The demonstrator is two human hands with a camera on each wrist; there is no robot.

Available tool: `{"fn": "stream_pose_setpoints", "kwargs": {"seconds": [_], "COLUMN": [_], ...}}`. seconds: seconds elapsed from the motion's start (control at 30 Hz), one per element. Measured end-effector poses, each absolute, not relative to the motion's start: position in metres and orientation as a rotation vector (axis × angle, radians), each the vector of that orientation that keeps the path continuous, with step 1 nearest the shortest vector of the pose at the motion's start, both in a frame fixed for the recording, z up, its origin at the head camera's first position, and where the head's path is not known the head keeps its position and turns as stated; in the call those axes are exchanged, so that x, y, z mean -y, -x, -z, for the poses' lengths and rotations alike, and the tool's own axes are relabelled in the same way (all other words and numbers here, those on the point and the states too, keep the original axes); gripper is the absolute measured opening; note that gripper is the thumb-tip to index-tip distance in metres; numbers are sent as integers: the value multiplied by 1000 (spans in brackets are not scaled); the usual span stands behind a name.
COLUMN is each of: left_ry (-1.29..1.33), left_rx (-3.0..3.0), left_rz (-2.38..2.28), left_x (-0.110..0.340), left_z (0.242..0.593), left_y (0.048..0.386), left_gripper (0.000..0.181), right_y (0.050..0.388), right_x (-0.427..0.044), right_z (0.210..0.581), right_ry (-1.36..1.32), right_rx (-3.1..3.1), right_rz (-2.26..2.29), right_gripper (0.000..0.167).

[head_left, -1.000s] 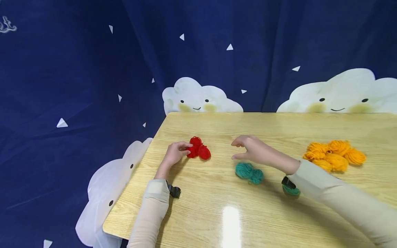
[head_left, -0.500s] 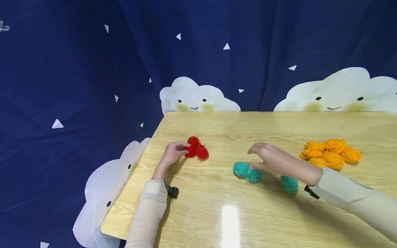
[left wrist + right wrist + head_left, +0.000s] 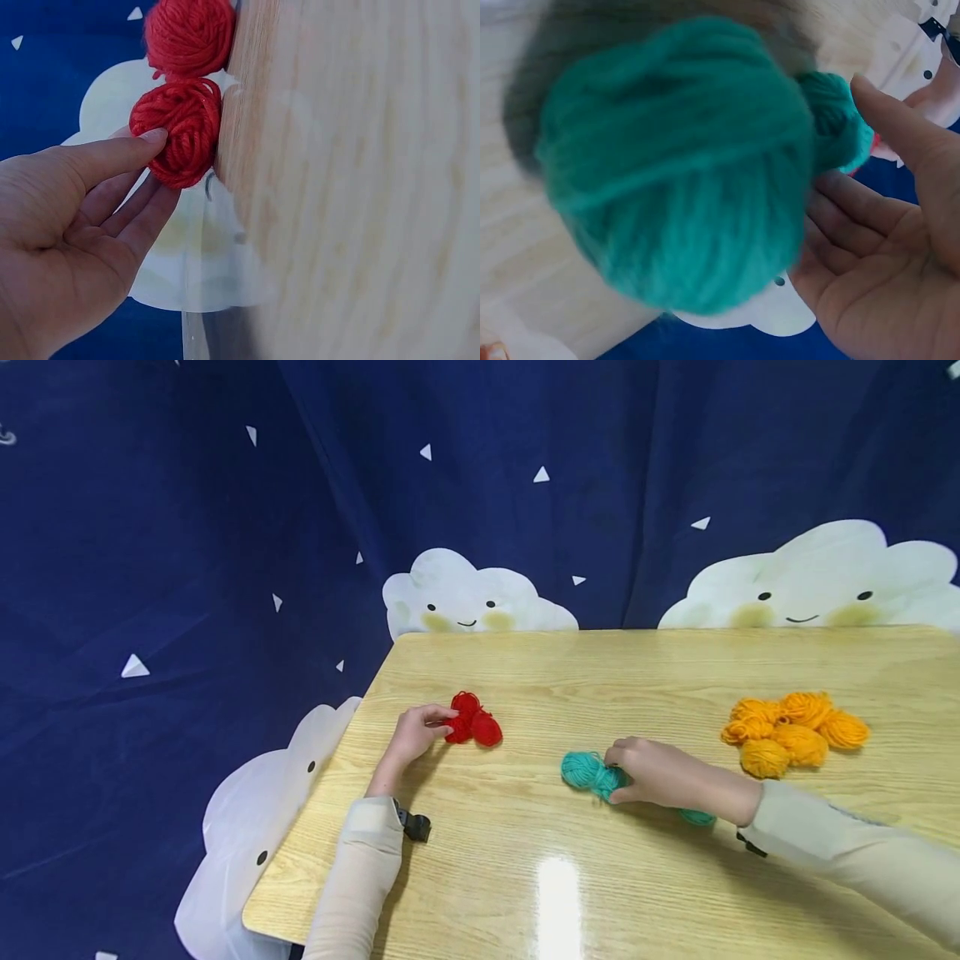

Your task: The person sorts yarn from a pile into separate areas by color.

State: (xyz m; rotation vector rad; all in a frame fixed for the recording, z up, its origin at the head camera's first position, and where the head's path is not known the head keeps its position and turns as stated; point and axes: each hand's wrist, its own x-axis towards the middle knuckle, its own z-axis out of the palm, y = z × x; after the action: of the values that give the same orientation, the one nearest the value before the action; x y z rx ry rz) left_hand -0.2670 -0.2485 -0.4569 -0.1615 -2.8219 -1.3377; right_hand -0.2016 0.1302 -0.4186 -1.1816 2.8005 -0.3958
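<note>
At the table's left part, three red yarn balls [image 3: 487, 728] lie clustered, and my left hand [image 3: 412, 733] pinches the nearest one. The left wrist view shows thumb and fingers of the left hand [image 3: 97, 202] on either side of a red ball [image 3: 187, 135]. Mid-table, my right hand [image 3: 660, 774] has its thumb and fingers around the right one of two touching teal balls [image 3: 581, 769]. A third teal ball [image 3: 697, 817] is partly hidden under the right wrist; it looms large [image 3: 679, 165] in the right wrist view, beside the right hand [image 3: 885, 240].
Several orange yarn balls [image 3: 801, 744] lie in a group on the right part of the wooden table [image 3: 480, 877]. Behind the table hangs a dark blue curtain [image 3: 480, 460] with white cloud shapes [image 3: 465, 593] along the table's edge.
My right hand first drew back rightward over the teal balls, then came down, its fingers closing on the right one of the pair. The left hand keeps its place at the red balls.
</note>
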Motion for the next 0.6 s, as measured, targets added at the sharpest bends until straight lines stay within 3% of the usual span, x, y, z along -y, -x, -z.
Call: {"fn": "stream_pose_setpoints", "kwargs": {"seconds": [0.4, 0.6], "left_ry": [174, 163], "left_rx": [2807, 2811], "left_rz": [1355, 1355], "left_x": [250, 250], "left_z": [457, 456], "left_y": [267, 266], "left_gripper": [29, 28], "right_y": [202, 209], "right_x": [-131, -136], "right_z": [429, 426], "right_ry": [1119, 1025], "right_rx": [-2798, -2666], "right_rz": [483, 771], "right_gripper": [22, 16]}}
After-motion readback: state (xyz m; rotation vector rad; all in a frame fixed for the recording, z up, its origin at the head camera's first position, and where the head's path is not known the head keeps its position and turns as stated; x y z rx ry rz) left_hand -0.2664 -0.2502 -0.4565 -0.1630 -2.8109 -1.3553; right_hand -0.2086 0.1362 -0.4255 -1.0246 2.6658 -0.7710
